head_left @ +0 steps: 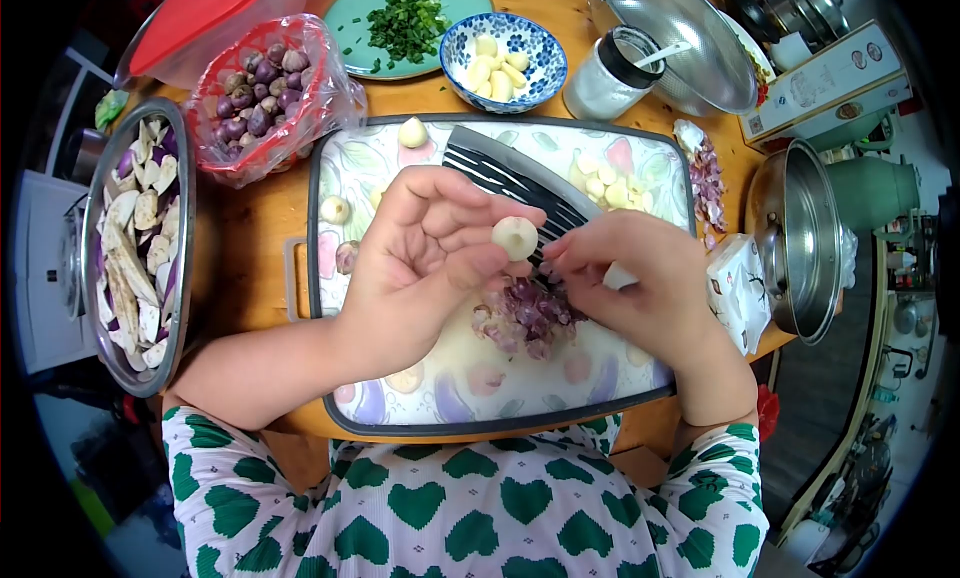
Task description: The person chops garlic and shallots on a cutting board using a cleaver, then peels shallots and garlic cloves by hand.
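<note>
My left hand (pixel 425 268) pinches a pale peeled shallot (pixel 515 238) between thumb and fingers, its round cut end turned up. Close to its right, my right hand (pixel 650 278) has its fingertips pressed together; whatever lies between them is hidden. Under both hands is a patterned cutting board (pixel 450 393) with a dark rim. A pile of purple shallot skins (pixel 530 318) lies on it below the fingers. Behind the hands rests a broad knife with a black, white-striped blade (pixel 500 173). Peeled pieces (pixel 615 188) sit at the board's right, and pale bulbs (pixel 412 132) at its left.
At left stands a metal bowl of cut eggplant (pixel 140 248). A red basket of unpeeled shallots (pixel 260 98) is behind it. Along the back are a green plate (pixel 345 18) with chopped greens, a blue-patterned bowl (pixel 505 30) of garlic, a jar (pixel 605 83) and a strainer (pixel 690 38).
</note>
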Demonstrator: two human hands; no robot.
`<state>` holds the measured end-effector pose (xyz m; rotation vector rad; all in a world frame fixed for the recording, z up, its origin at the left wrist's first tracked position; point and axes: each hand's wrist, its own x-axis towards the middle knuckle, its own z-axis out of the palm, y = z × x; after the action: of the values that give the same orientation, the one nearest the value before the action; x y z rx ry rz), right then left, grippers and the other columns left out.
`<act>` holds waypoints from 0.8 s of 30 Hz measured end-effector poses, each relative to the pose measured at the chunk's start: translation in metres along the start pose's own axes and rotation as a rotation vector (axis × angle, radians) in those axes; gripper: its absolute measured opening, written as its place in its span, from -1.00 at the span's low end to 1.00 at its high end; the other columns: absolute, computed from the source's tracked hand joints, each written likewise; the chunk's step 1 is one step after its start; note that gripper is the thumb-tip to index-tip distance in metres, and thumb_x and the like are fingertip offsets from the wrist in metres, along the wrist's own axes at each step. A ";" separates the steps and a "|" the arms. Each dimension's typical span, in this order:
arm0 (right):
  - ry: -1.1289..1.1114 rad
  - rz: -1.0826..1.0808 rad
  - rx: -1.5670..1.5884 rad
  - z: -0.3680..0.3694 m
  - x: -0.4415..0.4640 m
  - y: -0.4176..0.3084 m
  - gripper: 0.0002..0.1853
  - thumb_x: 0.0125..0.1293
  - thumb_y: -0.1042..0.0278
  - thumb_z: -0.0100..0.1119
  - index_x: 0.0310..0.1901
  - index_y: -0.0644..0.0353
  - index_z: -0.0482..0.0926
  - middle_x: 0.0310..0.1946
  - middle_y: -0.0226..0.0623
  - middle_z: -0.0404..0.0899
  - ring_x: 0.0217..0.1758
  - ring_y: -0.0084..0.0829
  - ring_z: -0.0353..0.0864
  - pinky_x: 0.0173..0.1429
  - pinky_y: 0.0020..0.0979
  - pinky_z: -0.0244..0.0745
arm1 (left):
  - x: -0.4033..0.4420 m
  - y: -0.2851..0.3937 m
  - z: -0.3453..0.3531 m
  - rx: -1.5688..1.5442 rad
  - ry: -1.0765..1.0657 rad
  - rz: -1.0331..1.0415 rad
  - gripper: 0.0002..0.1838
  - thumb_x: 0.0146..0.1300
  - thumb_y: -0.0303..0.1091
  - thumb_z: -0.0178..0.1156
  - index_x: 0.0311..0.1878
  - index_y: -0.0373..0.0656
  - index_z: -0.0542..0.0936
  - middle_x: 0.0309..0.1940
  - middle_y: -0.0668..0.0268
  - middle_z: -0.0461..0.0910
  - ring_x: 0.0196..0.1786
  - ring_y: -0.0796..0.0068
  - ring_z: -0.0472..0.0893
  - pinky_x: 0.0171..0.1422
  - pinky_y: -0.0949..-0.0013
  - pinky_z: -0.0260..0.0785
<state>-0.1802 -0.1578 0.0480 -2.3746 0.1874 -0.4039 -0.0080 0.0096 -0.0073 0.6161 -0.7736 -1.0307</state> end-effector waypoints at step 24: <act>-0.165 -0.276 -0.111 0.004 0.004 0.004 -0.77 -0.01 0.34 0.46 -0.25 0.06 0.80 -0.33 -0.50 0.71 -0.10 -0.33 0.70 -0.03 -0.29 0.59 | -0.001 -0.006 0.004 0.109 0.038 0.122 -0.48 0.24 -0.87 0.26 0.17 -0.18 0.41 0.20 0.05 0.55 0.13 0.48 0.65 -0.01 0.54 0.60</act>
<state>-0.1750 -0.1591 0.0433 -2.5375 -0.2007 -0.3304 -0.0145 0.0076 -0.0102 0.6718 -0.8276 -0.8676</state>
